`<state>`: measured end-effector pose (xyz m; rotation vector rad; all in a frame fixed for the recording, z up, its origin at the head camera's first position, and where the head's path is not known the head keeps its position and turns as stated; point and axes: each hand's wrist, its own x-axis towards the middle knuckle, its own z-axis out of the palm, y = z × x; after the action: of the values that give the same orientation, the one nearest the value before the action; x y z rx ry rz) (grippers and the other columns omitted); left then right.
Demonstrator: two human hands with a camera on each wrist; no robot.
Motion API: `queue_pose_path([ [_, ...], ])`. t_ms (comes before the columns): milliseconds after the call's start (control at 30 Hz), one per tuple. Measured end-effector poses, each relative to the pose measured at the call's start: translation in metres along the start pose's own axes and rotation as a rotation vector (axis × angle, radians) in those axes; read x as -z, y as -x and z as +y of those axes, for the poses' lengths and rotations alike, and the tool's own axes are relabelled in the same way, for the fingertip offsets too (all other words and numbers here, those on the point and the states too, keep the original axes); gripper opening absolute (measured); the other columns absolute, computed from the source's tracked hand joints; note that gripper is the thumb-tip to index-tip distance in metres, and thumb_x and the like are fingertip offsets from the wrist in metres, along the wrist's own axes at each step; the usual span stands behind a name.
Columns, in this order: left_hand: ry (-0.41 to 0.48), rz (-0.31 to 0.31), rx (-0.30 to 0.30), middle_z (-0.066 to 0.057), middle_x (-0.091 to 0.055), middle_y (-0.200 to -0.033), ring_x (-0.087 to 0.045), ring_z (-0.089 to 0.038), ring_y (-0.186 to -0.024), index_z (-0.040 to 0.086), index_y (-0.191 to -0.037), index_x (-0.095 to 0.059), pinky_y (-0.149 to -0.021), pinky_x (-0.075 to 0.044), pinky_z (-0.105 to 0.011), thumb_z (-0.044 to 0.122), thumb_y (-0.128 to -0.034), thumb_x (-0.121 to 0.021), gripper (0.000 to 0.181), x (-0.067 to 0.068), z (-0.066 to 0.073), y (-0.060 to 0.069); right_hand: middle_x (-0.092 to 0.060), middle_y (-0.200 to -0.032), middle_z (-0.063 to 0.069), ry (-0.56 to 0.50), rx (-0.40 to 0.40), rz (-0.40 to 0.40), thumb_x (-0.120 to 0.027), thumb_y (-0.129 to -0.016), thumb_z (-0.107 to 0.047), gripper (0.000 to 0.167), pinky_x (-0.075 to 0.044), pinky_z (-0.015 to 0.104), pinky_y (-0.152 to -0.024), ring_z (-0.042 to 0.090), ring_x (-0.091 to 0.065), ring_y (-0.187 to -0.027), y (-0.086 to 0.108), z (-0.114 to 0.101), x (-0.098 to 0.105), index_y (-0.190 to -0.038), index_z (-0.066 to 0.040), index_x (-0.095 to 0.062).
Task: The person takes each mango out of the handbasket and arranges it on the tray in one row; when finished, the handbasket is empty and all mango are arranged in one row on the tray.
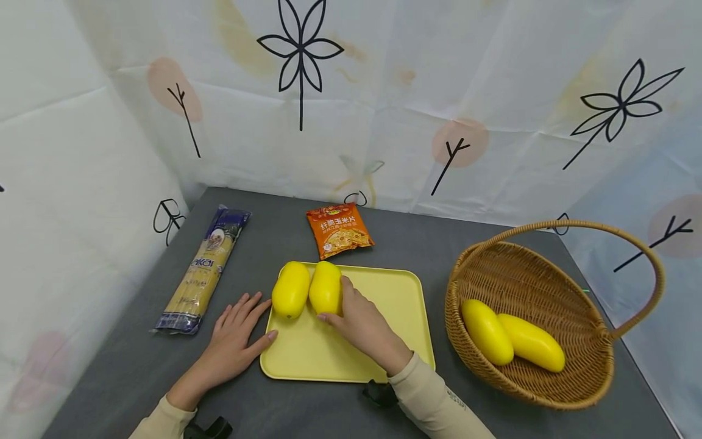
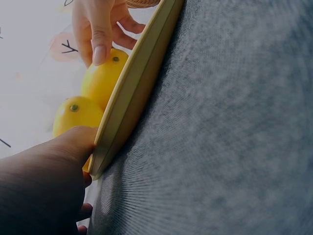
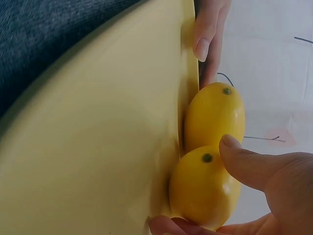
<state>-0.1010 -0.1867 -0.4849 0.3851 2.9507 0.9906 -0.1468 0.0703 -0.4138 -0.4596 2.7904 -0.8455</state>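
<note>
Two yellow mango-like fruits lie side by side on the left part of a yellow tray (image 1: pixel 378 323). The right hand (image 1: pixel 367 323) has its thumb and fingers around the right fruit (image 1: pixel 325 289); in the right wrist view the thumb touches this fruit (image 3: pixel 203 188) near its stem end. Beside it stands the left fruit (image 1: pixel 291 290), untouched by the right hand. My left hand (image 1: pixel 233 341) rests at the tray's left edge, fingers spread, thumb at the rim. In the left wrist view that thumb lies against the tray's rim (image 2: pixel 132 98).
A wicker basket (image 1: pixel 581 378) with two yellow fruits (image 1: pixel 487 332) stands on the right. Behind the tray lies an orange snack packet (image 1: pixel 340 230). A long pasta packet (image 1: pixel 203 271) lies at the left of the grey table (image 1: pixel 439 238).
</note>
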Motion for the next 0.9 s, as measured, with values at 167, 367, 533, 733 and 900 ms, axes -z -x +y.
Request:
queue_pose_path([
  [167,-0.005,0.002,-0.001,-0.017,-0.027,-0.154,-0.013,-0.041,-0.144,0.012,-0.146,-0.041,-0.111,-0.005,-0.062,0.047,-0.0934,-0.057,0.065,0.001,-0.001,0.0,-0.06,-0.114,0.015,0.017,-0.006,-0.003,-0.071,-0.085,-0.043,0.088,-0.051,0.035,-0.076,0.022,-0.059,-0.087,0.001,-0.002,0.001,-0.146,0.0,-0.026],
  [367,-0.004,0.003,-0.005,-0.016,-0.027,-0.155,-0.013,-0.041,-0.144,0.013,-0.146,-0.04,-0.11,-0.006,-0.063,0.047,-0.0935,-0.056,0.065,0.002,-0.002,0.0,-0.058,-0.124,0.019,0.044,-0.022,-0.006,-0.071,-0.085,-0.043,0.089,-0.053,0.039,-0.08,0.026,-0.062,-0.093,0.005,-0.003,0.005,-0.147,0.001,-0.024],
  [533,0.003,0.028,-0.027,-0.018,-0.029,-0.153,-0.015,-0.041,-0.143,0.013,-0.146,-0.041,-0.109,-0.007,-0.064,0.045,-0.0936,-0.057,0.064,0.002,-0.002,0.0,-0.056,-0.13,0.021,0.085,-0.029,-0.02,-0.068,-0.086,-0.046,0.091,-0.055,0.041,-0.082,0.03,-0.065,-0.1,0.023,-0.008,0.018,-0.149,0.0,-0.023],
  [733,0.032,0.023,-0.029,-0.019,-0.029,-0.153,-0.015,-0.043,-0.142,0.012,-0.145,-0.041,-0.109,-0.007,-0.063,0.046,-0.0936,-0.057,0.063,0.003,0.0,0.001,-0.063,-0.116,0.012,0.116,-0.051,-0.014,-0.068,-0.085,-0.048,0.089,-0.053,0.034,-0.067,0.019,-0.065,-0.081,0.063,-0.01,0.057,-0.151,-0.008,-0.024],
  [900,0.029,-0.003,-0.007,-0.017,-0.027,-0.154,-0.013,-0.042,-0.144,0.013,-0.146,-0.04,-0.11,-0.006,-0.062,0.047,-0.0939,-0.056,0.064,0.003,0.001,0.0,-0.062,-0.112,0.005,0.115,-0.101,0.036,-0.07,-0.084,-0.046,0.086,-0.048,0.025,-0.061,0.006,-0.057,-0.073,0.102,-0.005,0.105,-0.15,-0.013,-0.027],
])
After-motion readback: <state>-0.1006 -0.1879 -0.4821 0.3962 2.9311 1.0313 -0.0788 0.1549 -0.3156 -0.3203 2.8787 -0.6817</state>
